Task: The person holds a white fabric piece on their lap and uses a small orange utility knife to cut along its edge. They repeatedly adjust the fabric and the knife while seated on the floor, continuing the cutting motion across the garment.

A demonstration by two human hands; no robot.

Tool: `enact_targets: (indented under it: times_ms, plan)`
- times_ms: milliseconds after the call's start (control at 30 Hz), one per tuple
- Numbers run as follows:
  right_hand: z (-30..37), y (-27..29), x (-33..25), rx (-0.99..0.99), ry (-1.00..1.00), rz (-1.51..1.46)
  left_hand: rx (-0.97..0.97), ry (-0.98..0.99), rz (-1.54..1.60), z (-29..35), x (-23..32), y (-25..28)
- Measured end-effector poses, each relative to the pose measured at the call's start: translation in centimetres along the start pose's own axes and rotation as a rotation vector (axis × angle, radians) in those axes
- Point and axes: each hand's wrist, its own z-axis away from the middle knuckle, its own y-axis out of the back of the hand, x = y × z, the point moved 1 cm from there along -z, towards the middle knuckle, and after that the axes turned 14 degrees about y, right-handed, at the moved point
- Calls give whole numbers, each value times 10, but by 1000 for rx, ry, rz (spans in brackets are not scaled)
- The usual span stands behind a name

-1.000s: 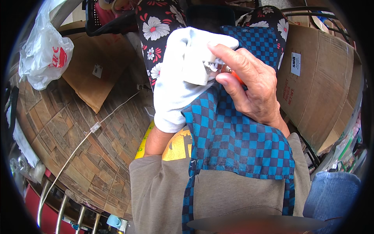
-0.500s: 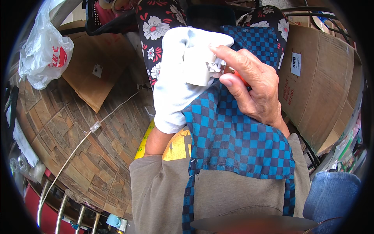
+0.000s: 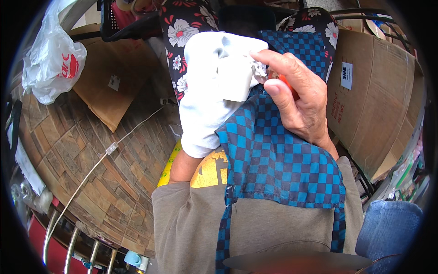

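Note:
A white sock-like cloth [image 3: 198, 107] covers my left hand [image 3: 214, 59] from the fingers down to the forearm, so those fingers are hidden. Against the cloth lies a smooth white curved piece [image 3: 236, 80], rounded like part of a roll or casing. Crumpled white bits [image 3: 260, 71] show at its right end, beside a clear part. My right hand [image 3: 303, 93] curls around an orange-red object [image 3: 289, 86] mostly hidden by the fingers. Its forefinger reaches over the white bits to the cloth; the thumb is bent below. What kind of thing it holds cannot be told.
A blue-and-black checked apron [image 3: 283, 164] covers my lap. On the right stands a large cardboard box [image 3: 369, 91]. Flattened cardboard [image 3: 109, 77] and a white plastic bag [image 3: 52, 59] are at the left. A pale cord [image 3: 86, 178] crosses the tiled floor.
The curved white piece and my right fingers have shifted slightly right and downward. The white cloth has turned a little, and more of the crumpled white bits shows.

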Motion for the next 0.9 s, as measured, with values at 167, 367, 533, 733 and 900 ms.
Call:
enact_targets:
  times_ms: [167, 367, 533, 733, 900]
  plan:
    - [-10, -5, -3, 19, 58, -31, -28, 10, 130, -3, 3, -1]
    - [-2, -11, 4, 101, -139, -179, -37, 25, 275, -10, 7, -9]
    - [2, -18, 8, 119, -187, -194, -59, 36, 403, -15, 10, -10]
    - [-2, -5, 3, 29, -37, -20, -77, 61, 547, -16, 13, -11]
    - [5, -6, 9, -8, 53, 140, -107, 75, 665, -21, 13, -10]
